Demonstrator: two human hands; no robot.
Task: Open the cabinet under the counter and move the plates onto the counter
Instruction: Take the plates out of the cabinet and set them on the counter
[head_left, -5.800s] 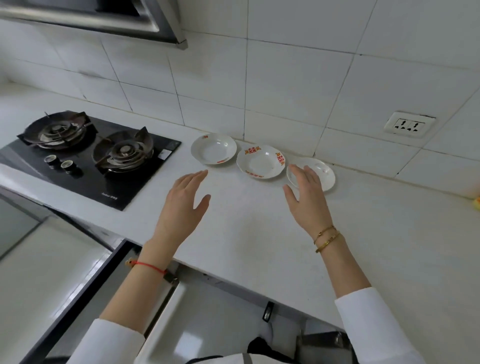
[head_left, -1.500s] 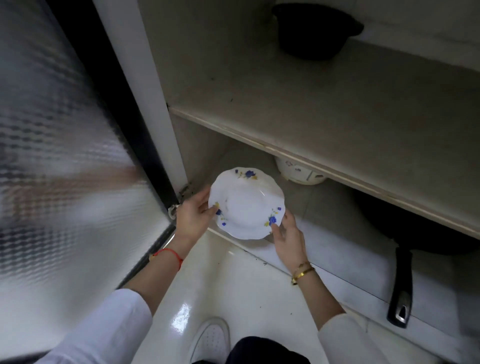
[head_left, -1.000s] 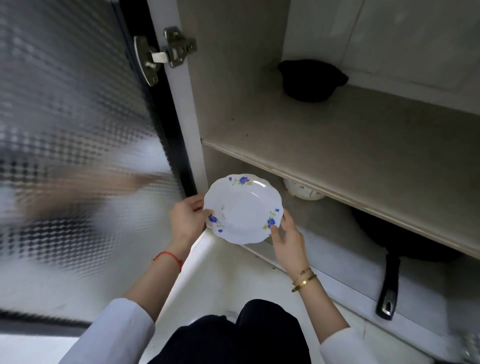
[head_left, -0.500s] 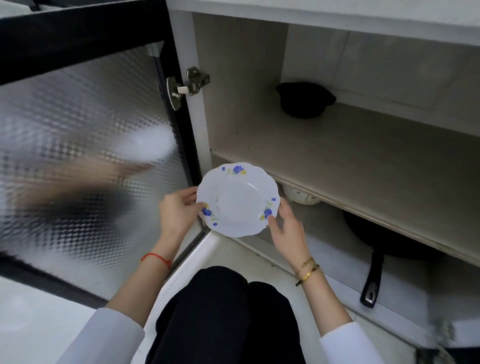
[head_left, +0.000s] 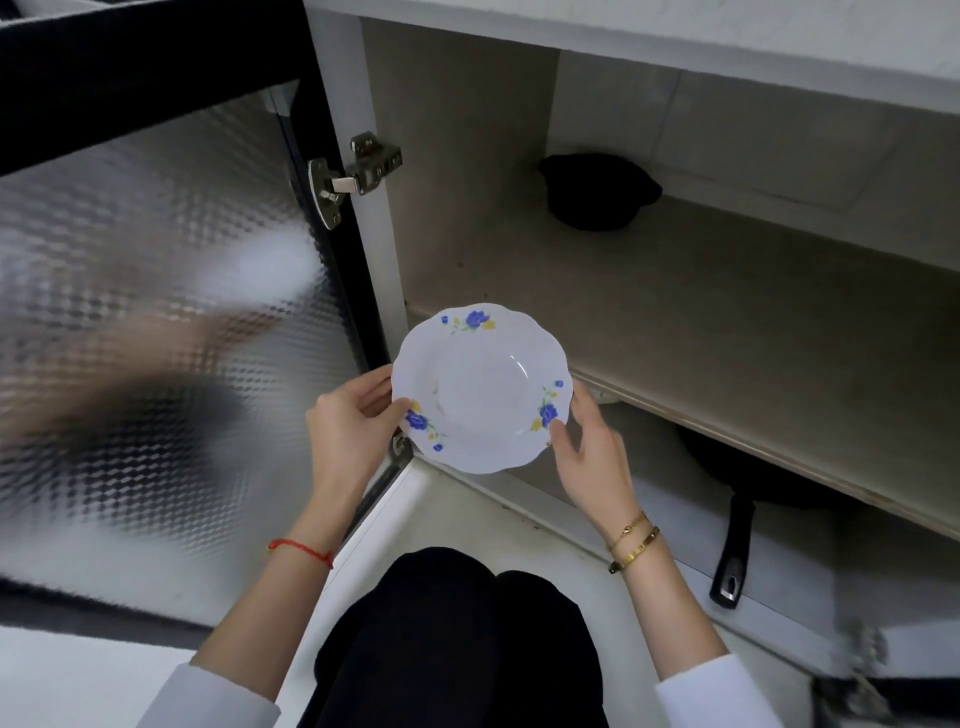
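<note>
Plate (head_left: 480, 387) was held level in front of the open cabinet, out past the shelf (head_left: 701, 332) edge. Left hand (head_left: 348, 426) and right hand (head_left: 589, 452) each clamped opposite rims, thumbs on top. Glazed ceramic: stiff, light, slick, chips easily, so the two-sided rim hold looked right. Farther in: door (head_left: 156, 312) swung wide, dark pot (head_left: 597, 189) at the back.
</note>
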